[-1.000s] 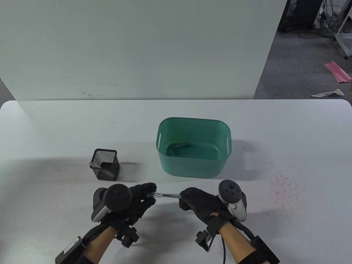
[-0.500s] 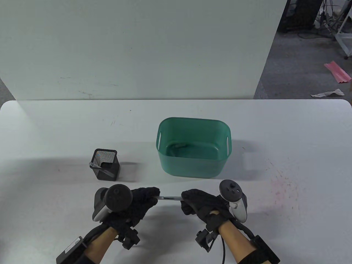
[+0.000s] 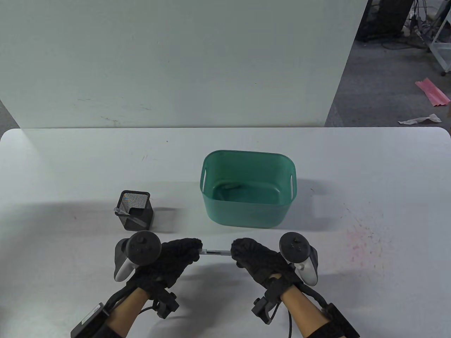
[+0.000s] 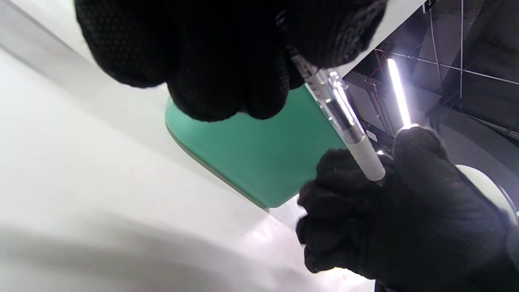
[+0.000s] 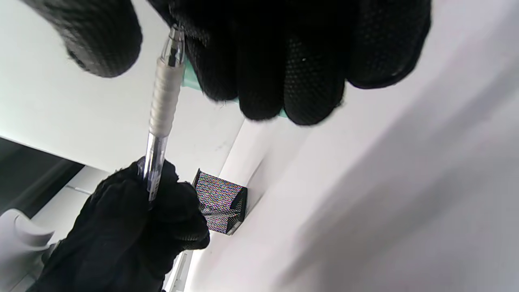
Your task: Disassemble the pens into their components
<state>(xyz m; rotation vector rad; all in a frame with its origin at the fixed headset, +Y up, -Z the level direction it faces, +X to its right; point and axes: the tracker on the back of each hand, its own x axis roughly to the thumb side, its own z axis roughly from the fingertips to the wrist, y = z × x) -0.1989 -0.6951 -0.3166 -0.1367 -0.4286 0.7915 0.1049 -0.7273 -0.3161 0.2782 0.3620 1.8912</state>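
A clear pen with a white grip sleeve runs level between my two hands, just above the table's near middle. My left hand grips its clear barrel end, fingers curled round it. My right hand holds the grip end, fingers curled over it. Both pen tips are hidden inside the gloves. A black mesh pen cup behind my left hand holds a clear pen.
A green plastic bin with side handles stands behind my hands, centre of the white table; something pale lies in its bottom. A white board rises behind the table. Pink stains mark the table at right.
Both hands have closed in along the pen, so less of it shows between them. The left hand has rolled, its tracker now facing up.
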